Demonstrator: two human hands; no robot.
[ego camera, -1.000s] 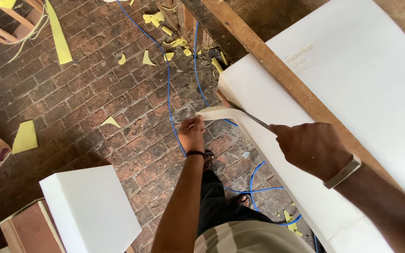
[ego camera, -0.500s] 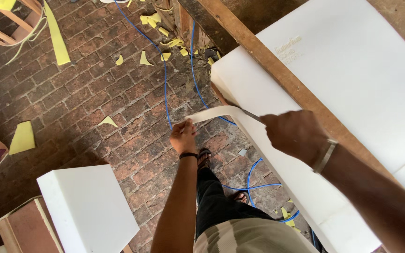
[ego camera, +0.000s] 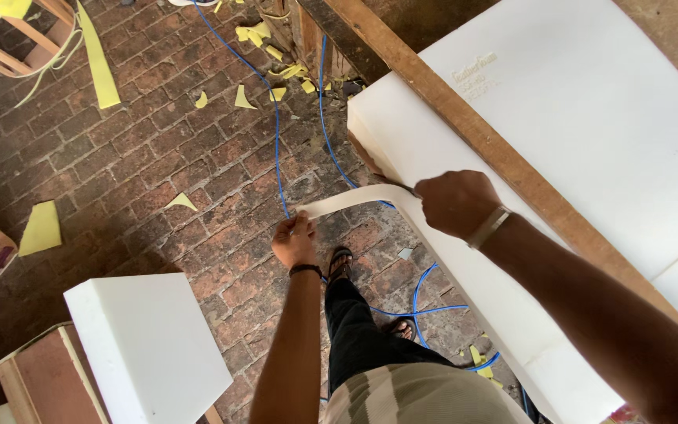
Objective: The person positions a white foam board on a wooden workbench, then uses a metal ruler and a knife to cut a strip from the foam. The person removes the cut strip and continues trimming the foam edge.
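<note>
A large white foam sheet (ego camera: 590, 126) lies on a table, crossed by a long wooden straightedge (ego camera: 472, 126). My right hand (ego camera: 458, 202) is closed around a thin blade whose tip cuts along the foam's left edge. A narrow white foam strip (ego camera: 355, 200) peels off that edge and curves left. My left hand (ego camera: 294, 238) pinches the free end of the strip and pulls it away from the sheet, above the brick floor. My legs and sandalled feet stand below.
A white foam block (ego camera: 147, 345) rests on a wooden box (ego camera: 29, 377) at lower left. A blue cable (ego camera: 278, 149) runs over the brick floor (ego camera: 143, 149), among several yellow foam scraps (ego camera: 41, 228). A wooden frame (ego camera: 9, 47) sits top left.
My right hand has drawn the blade nearer along the foam edge. The cut strip has grown longer, and my left hand has shifted down with its end.
</note>
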